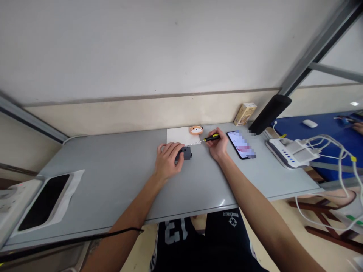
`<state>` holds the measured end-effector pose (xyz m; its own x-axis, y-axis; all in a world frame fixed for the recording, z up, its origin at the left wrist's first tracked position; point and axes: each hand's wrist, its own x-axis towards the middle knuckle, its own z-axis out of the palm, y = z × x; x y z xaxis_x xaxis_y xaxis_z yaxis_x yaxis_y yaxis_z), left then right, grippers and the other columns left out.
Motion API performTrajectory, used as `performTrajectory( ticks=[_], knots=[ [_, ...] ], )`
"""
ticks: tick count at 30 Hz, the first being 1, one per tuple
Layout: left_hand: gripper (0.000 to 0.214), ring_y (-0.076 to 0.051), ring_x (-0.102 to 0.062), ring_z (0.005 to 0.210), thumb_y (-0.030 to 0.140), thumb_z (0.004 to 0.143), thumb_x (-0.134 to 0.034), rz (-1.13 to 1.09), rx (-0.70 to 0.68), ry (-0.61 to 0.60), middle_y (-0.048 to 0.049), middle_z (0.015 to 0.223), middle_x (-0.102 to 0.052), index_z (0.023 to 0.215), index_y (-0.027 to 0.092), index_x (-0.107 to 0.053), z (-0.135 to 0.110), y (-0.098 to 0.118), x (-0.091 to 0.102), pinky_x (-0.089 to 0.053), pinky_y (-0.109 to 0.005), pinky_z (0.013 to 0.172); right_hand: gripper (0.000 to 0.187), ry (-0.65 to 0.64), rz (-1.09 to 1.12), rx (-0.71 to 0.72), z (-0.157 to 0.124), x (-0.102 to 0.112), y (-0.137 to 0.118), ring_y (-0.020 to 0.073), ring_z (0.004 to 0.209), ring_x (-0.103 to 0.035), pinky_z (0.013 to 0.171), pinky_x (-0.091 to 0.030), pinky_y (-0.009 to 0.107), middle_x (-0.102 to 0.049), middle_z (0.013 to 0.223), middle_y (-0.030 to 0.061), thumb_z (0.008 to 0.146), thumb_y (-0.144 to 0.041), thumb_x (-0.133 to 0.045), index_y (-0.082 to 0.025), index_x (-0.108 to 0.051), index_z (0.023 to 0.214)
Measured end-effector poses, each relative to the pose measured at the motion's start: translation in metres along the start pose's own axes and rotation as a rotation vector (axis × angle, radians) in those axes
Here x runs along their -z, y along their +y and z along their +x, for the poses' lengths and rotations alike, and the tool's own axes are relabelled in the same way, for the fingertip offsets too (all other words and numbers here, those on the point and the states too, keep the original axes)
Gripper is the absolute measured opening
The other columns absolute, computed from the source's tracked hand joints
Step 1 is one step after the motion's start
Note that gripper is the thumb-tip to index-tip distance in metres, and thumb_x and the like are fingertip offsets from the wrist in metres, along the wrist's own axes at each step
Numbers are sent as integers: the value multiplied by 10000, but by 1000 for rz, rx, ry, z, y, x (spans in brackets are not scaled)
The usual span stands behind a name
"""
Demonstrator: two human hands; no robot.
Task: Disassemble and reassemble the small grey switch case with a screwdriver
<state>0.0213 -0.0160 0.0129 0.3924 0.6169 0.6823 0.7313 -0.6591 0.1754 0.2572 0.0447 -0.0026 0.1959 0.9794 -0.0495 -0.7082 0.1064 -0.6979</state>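
My left hand is closed around a small dark grey box-shaped device with slots along its side and a black knob-like bit at its right end. The device rests on the grey desk, and my fingers cover its left part. In my right hand is a screwdriver with a black and yellow handle. Its thin metal shaft points left, with the tip at or close to the device's upper edge; whether it touches cannot be made out. Behind the device lies a white sheet of paper, with an orange animal-face case at its right.
A lit phone lies right of my right hand. Farther right are a power strip with chargers and white cables, a small carton and a black padded post. A dark phone lies at left. Another person's hand shows far right.
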Motion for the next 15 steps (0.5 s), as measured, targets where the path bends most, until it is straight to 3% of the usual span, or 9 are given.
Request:
performTrajectory(
  ticks=[15],
  knots=[
    [295, -242, -695, 1096, 194, 989, -542, -6, -34, -42, -77, 1199, -754, 1274, 212, -612, -2, 2, -4, -334, -458, 1064, 299, -10, -31, -17, -1, 0, 3, 70, 389, -372, 372, -238, 254, -578, 638, -35, 844, -437, -668, -209, -559, 684]
  ],
)
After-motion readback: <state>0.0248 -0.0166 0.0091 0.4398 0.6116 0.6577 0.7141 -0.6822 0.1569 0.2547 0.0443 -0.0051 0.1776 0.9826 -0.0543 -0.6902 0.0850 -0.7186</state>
